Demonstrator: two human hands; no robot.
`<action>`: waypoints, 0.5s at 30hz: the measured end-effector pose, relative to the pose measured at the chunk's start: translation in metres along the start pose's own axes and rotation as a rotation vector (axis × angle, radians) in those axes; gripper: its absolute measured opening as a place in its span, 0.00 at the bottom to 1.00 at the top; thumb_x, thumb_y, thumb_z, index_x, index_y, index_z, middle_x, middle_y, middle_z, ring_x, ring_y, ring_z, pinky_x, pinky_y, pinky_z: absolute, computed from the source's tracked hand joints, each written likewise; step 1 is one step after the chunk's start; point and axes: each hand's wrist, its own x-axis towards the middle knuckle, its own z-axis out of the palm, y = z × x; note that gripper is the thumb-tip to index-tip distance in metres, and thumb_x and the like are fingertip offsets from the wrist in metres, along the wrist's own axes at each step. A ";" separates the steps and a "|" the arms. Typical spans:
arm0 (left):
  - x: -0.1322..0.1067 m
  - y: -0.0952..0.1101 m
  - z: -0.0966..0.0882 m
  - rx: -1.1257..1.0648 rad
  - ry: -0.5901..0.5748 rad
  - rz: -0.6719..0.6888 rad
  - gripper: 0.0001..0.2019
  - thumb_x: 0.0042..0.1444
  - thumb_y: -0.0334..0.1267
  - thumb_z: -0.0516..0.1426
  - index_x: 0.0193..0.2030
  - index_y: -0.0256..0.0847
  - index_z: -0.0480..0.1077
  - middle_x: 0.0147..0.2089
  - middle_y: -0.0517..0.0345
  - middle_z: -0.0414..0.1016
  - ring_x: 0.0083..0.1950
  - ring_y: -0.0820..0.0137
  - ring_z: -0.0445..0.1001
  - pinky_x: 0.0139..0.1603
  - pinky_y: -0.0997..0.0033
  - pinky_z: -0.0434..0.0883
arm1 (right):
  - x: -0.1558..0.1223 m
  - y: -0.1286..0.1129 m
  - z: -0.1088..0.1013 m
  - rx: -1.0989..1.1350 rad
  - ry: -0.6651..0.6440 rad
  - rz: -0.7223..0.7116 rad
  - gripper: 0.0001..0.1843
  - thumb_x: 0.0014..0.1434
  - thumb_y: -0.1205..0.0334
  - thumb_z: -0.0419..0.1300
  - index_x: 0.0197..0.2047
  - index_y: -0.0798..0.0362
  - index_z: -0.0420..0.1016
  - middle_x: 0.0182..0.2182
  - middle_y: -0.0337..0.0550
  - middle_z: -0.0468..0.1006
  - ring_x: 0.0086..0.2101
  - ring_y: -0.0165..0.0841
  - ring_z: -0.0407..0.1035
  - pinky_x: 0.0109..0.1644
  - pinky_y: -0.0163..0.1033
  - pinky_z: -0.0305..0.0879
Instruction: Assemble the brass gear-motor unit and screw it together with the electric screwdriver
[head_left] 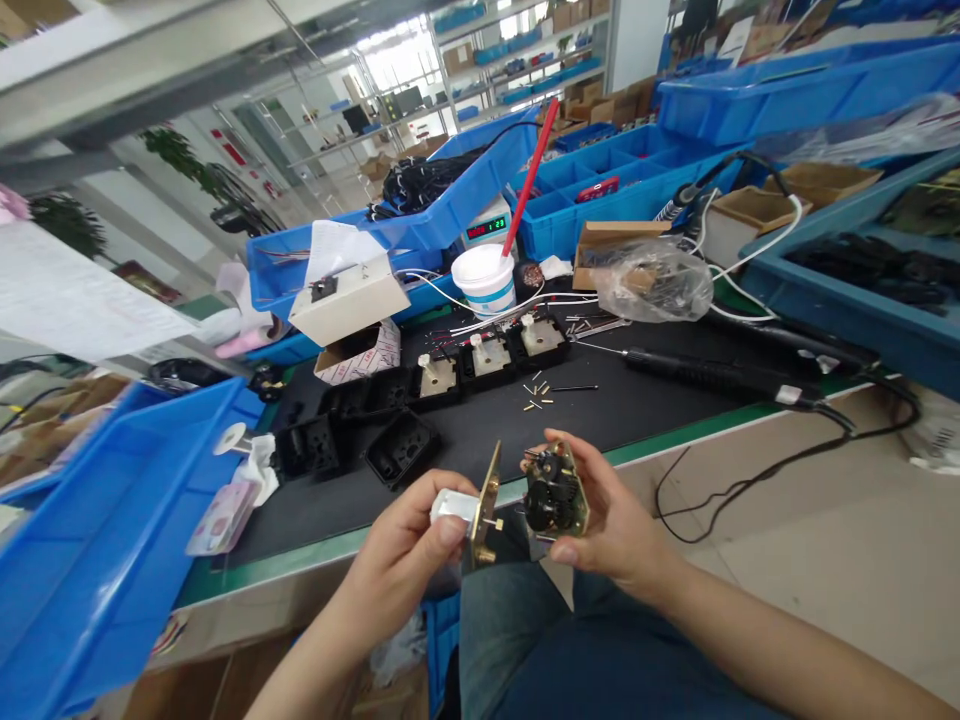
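My left hand point(409, 555) grips a brass plate with a small silver motor point(469, 508) fixed to it, held edge-on over my lap. My right hand point(607, 510) holds a brass gear assembly with black gears point(553, 492), just right of the plate and almost touching it. Both are in front of the table's green edge point(660, 436). On the black mat point(600, 400) behind them stand three black housings with beige parts and white knobs point(487, 360), several empty black housings point(375, 430) and several small brass pins point(538, 392).
An electric screwdriver point(712, 378) with its cable lies at the right of the mat. A white cup with a red stick point(487, 278), a plastic bag point(652, 282), a beige box point(349, 300) and blue bins point(97, 520) ring the mat.
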 end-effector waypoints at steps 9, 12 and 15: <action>0.014 0.009 0.007 0.272 0.007 0.042 0.17 0.55 0.54 0.52 0.37 0.41 0.67 0.26 0.62 0.65 0.26 0.74 0.62 0.28 0.76 0.61 | 0.007 0.006 -0.005 -0.047 0.021 0.010 0.44 0.37 0.59 0.73 0.56 0.42 0.58 0.51 0.46 0.67 0.52 0.42 0.63 0.51 0.50 0.65; 0.017 0.010 0.009 0.311 0.003 0.057 0.15 0.57 0.51 0.51 0.37 0.41 0.67 0.27 0.63 0.65 0.27 0.74 0.63 0.29 0.75 0.60 | 0.008 0.008 -0.007 -0.077 0.024 0.030 0.44 0.37 0.59 0.73 0.56 0.42 0.58 0.52 0.47 0.66 0.54 0.43 0.61 0.53 0.52 0.63; 0.019 0.011 0.011 0.331 -0.026 0.063 0.13 0.58 0.50 0.50 0.38 0.42 0.67 0.27 0.64 0.65 0.28 0.74 0.63 0.30 0.76 0.60 | 0.007 0.009 -0.007 -0.093 0.014 0.034 0.44 0.38 0.58 0.73 0.57 0.43 0.57 0.53 0.47 0.66 0.55 0.43 0.59 0.55 0.53 0.61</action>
